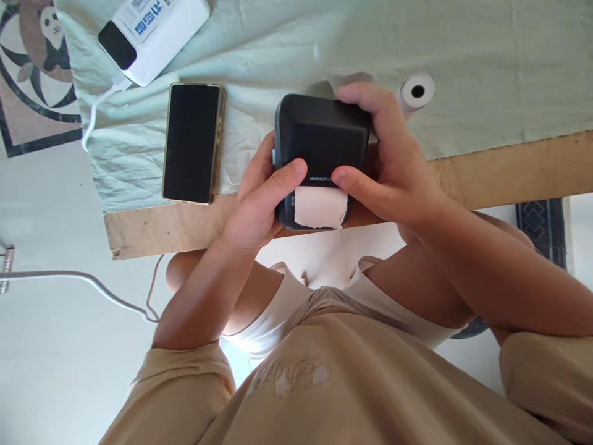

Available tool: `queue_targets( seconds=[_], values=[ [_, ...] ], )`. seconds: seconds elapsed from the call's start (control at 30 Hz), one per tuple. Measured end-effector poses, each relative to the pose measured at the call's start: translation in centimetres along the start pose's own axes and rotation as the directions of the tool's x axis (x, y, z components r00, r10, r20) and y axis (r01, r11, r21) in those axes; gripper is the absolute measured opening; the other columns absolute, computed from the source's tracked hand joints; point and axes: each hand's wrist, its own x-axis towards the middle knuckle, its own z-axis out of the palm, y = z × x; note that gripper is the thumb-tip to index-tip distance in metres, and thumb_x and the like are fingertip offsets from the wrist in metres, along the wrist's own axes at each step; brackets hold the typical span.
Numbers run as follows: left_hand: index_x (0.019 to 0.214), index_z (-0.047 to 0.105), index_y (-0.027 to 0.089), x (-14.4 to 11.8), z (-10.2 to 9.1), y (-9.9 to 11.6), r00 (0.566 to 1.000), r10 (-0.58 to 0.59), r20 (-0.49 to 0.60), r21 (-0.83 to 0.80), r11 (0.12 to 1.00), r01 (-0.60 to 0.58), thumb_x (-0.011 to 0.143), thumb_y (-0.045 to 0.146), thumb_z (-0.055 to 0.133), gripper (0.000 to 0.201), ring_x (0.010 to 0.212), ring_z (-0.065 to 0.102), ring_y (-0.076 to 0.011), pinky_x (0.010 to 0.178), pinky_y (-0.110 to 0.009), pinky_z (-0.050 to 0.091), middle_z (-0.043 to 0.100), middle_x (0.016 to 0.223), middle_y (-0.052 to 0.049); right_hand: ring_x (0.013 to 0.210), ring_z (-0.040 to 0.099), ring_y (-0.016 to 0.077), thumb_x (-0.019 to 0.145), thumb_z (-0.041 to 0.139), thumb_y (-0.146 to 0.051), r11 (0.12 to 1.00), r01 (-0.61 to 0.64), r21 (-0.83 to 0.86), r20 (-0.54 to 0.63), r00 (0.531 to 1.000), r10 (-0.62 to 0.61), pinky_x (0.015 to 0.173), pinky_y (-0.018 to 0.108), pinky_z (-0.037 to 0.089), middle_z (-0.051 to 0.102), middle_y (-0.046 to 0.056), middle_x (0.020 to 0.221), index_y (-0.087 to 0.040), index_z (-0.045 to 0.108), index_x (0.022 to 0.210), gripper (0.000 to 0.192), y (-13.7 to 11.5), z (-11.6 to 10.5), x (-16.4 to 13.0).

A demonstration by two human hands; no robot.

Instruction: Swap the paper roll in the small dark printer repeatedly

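Item: label printer [322,145], black, above table [509,170] edge | Grip: left hand [259,198] and right hand [386,157] both clamped on its sides | Paper strip [320,207] protrudes, torn edge | Left of printer: phone [192,142] | Right: paper roll [417,91] | Handling: hold steady, thumbs clear of slot.

The printer [322,139] is matt dark plastic, with a torn strip of pale paper [320,207] at its slot. The phone [191,142] has a glossy black glass face and a shiny gold rim. Creased pale cloth [486,55] covers a rough, bare wood board [509,170]
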Motion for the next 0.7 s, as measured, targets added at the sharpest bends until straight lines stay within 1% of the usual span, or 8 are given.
queue_targets(
  seconds=[0.1,0.2,0.27,0.37,0.47,0.57,0.63,0.7],
  values=[
    [0.114,0.070,0.025,0.1,-0.3,-0.1,1.000,-0.008,-0.006,-0.011,1.000,0.008,0.097,0.072,0.081,0.052,0.125,0.082,-0.0370,0.082,-0.036,0.065,0.073,0.104,-0.007,0.145,0.068,0.0393,0.095,0.076,-0.089,0.999,-0.027,0.023,0.018,0.999,0.027,0.119,0.058,0.068,0.060,0.013,0.172,-0.034,0.055,0.165,0.092,-0.1,0.0,-0.1],
    [0.113,0.071,0.025,0.1,-0.4,-0.2,1.000,-0.015,0.014,-0.027,1.000,0.015,0.093,0.079,0.084,0.059,0.124,0.083,-0.0381,0.080,-0.036,0.066,0.074,0.104,-0.007,0.144,0.070,0.0388,0.097,0.074,-0.088,0.999,-0.023,0.032,0.036,0.999,0.022,0.119,0.060,0.068,0.059,0.011,0.173,-0.035,0.055,0.165,0.088,-0.3,-0.1,-0.2],
    [0.115,0.070,0.026,0.0,-0.4,-0.1,1.000,-0.016,0.021,-0.027,0.999,0.016,0.094,0.078,0.085,0.058,0.123,0.083,-0.0374,0.077,-0.035,0.065,0.074,0.103,-0.007,0.143,0.070,0.0382,0.097,0.074,-0.087,0.999,-0.028,0.029,0.041,0.999,0.027,0.115,0.058,0.070,0.059,0.012,0.174,-0.035,0.055,0.164,0.087,-0.5,-0.1,-0.2],
    [0.116,0.067,0.026,-0.2,-0.1,0.0,1.000,-0.007,0.010,-0.019,1.000,0.007,0.097,0.072,0.082,0.053,0.120,0.084,-0.0362,0.068,-0.032,0.060,0.073,0.099,-0.008,0.141,0.071,0.0378,0.100,0.073,-0.084,0.998,-0.053,0.032,0.044,0.998,0.051,0.107,0.055,0.073,0.058,0.013,0.174,-0.034,0.056,0.163,0.083,-1.1,-0.2,-0.2],
    [0.118,0.065,0.026,-0.3,-0.2,0.2,1.000,-0.016,0.015,0.015,1.000,0.016,0.097,0.067,0.081,0.049,0.118,0.084,-0.0376,0.070,-0.034,0.062,0.072,0.101,-0.008,0.136,0.073,0.0370,0.100,0.074,-0.081,0.998,-0.060,0.033,0.046,0.997,0.058,0.104,0.054,0.074,0.059,0.013,0.173,-0.034,0.057,0.161,0.079,-1.6,-0.2,-0.2],
    [0.121,0.065,0.026,-0.4,-0.6,0.4,0.999,-0.030,0.035,0.047,0.999,0.028,0.097,0.068,0.081,0.051,0.111,0.083,-0.0363,0.077,-0.040,0.065,0.070,0.104,-0.008,0.131,0.075,0.0355,0.102,0.073,-0.076,0.999,-0.038,0.004,0.068,0.997,0.038,0.110,0.057,0.072,0.058,0.013,0.174,-0.033,0.055,0.162,0.076,-1.7,-0.3,-0.2],
    [0.122,0.065,0.026,-0.4,-0.8,0.5,0.997,-0.045,0.062,0.052,0.998,0.042,0.097,0.070,0.081,0.053,0.105,0.081,-0.0327,0.078,-0.039,0.061,0.069,0.105,-0.007,0.134,0.074,0.0360,0.103,0.071,-0.076,1.000,-0.014,-0.022,0.070,0.997,0.016,0.118,0.060,0.069,0.058,0.012,0.175,-0.032,0.054,0.164,0.076,-1.6,-0.2,-0.2],
    [0.120,0.066,0.027,-0.4,-0.9,0.5,0.997,-0.053,0.062,0.050,0.997,0.050,0.097,0.070,0.083,0.052,0.095,0.077,-0.0273,0.075,-0.035,0.056,0.067,0.102,-0.006,0.139,0.070,0.0382,0.101,0.071,-0.080,1.000,-0.004,-0.028,0.059,0.998,0.005,0.121,0.061,0.067,0.058,0.012,0.173,-0.032,0.054,0.163,0.081,-1.3,-0.2,-0.1]
  ],
)
